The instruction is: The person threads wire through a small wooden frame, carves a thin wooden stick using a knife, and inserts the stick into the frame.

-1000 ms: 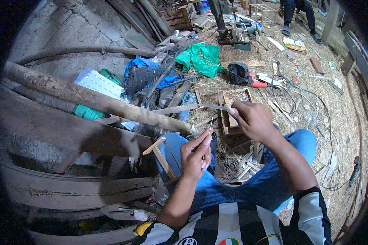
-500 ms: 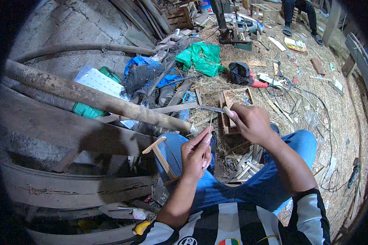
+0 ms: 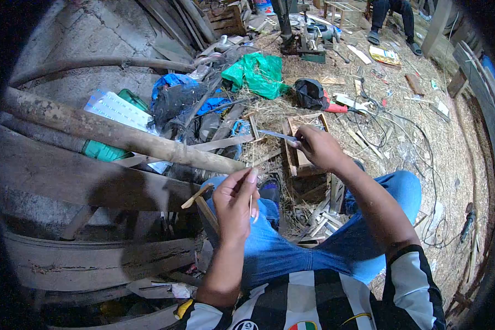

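Note:
My left hand [image 3: 235, 199] is closed in a pinch around a thin wooden stick [image 3: 253, 155], which stands nearly upright and pokes out above and below the fingers. In my right hand [image 3: 320, 147] is a knife [image 3: 276, 134], its thin blade pointing left and its handle hidden by the fingers. The blade is above the stick's upper end and looks apart from it. A small wooden frame [image 3: 205, 213] leans by my left thigh, partly hidden behind the left forearm. Beyond the knife lies a shallow wooden box [image 3: 291, 157] with small bits inside.
A thick bamboo pole [image 3: 115, 131] and planks [image 3: 93, 181] run along the left. A green plastic bag [image 3: 257, 74], a black-and-red power tool [image 3: 313, 96] and cables [image 3: 423, 143] lie on the straw-covered floor. Another person's legs [image 3: 390, 19] show at the far right.
My right hand has moved slightly left and up with the knife. The left hand has shifted left with the stick, and the camera view has turned a little.

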